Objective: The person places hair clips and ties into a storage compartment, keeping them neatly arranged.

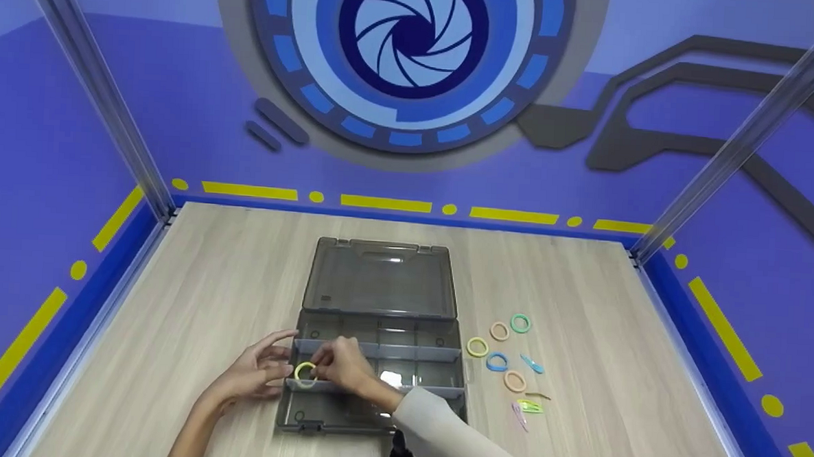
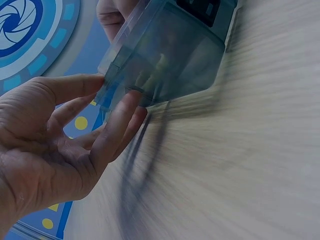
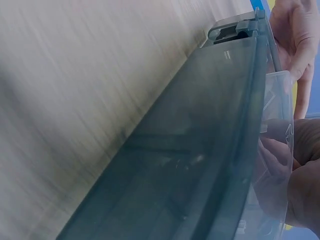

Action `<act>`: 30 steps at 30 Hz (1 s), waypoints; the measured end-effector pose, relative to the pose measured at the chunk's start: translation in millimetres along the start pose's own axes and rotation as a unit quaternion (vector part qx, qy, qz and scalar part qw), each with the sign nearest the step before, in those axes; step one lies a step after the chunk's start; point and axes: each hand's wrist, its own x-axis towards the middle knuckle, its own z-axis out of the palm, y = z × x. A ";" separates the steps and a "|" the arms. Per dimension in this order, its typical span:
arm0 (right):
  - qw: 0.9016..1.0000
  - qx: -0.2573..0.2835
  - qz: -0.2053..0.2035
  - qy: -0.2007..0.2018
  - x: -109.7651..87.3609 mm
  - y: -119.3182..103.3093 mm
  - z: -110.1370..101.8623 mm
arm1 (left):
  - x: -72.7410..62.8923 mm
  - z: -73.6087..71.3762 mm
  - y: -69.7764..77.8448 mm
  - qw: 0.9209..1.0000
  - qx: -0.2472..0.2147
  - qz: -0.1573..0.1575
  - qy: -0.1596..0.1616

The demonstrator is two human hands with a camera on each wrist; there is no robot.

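Note:
An open grey translucent organizer box (image 1: 350, 429) lies on the table, its lid (image 1: 381, 279) folded back. My right hand (image 1: 346, 364) reaches over the middle row and pinches a yellow hair tie (image 1: 297, 375) at the row's left end. In the right wrist view that hand (image 3: 305, 195) shows partly through a clear divider (image 3: 280, 100), with the hair tie hidden. My left hand (image 1: 253, 371) is at the box's left side, thumb and fingers spread. In the left wrist view, the left hand's (image 2: 65, 140) fingertips rest on the box's side wall (image 2: 175, 55).
Right of the box lie a yellow hair tie (image 1: 478, 339), a blue one (image 1: 488, 362), a green one (image 1: 520, 331) and two peach ones. Near them are a blue hair clip (image 1: 533, 364), a green clip (image 1: 530, 406) and a pink clip (image 1: 520, 416). Printed walls enclose the table.

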 end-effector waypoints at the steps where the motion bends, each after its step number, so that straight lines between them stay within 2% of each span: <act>1: 1.000 0.000 0.003 0.001 -0.1 0.1 0.0 | 0.5 0.2 0.1 1.000 0.000 0.000 -0.001; 9: 1.000 0.004 0.002 -0.005 -3.3 -1.0 -3.4 | 0.9 2.7 -0.3 1.000 -0.008 -0.001 -0.005; 15: 1.000 -0.011 -0.002 -0.023 -9.9 -3.4 -17.0 | 0.1 1.7 -1.1 1.000 -0.011 -0.001 -0.002; 18: 0.999 -0.028 -0.003 -0.020 -15.9 -4.9 -27.2 | 0.1 1.8 0.0 1.000 -0.008 0.000 -0.004; 23: 0.999 -0.026 -0.014 -0.024 -21.5 -6.6 -47.0 | -1.2 0.9 0.8 1.000 0.001 0.013 -0.011; 30: 0.999 -0.022 -0.030 -0.011 -27.1 -4.2 -92.4 | 0.0 1.2 2.5 1.000 0.012 0.016 -0.016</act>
